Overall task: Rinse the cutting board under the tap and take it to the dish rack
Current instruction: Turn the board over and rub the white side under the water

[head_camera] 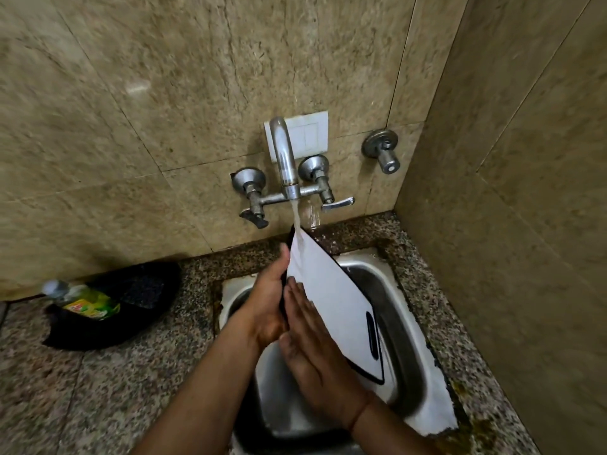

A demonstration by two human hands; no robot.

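Note:
A white cutting board (pixel 335 300) with a black rim and a slot handle at its lower right stands tilted on edge over the steel sink (pixel 404 326). Water runs from the chrome tap (pixel 284 156) onto the board's top corner. My left hand (pixel 266 303) grips the board's left edge, thumb up along the rim. My right hand (pixel 312 349) lies flat against the board's white face, fingers stretched out and together.
A black bag (pixel 138 300) with a green dish soap bottle (pixel 85 302) lies on the granite counter (pixel 98 389) at the left. Two tap levers and a separate wall valve (pixel 382 151) sit on the tiled wall. A tiled side wall closes the right.

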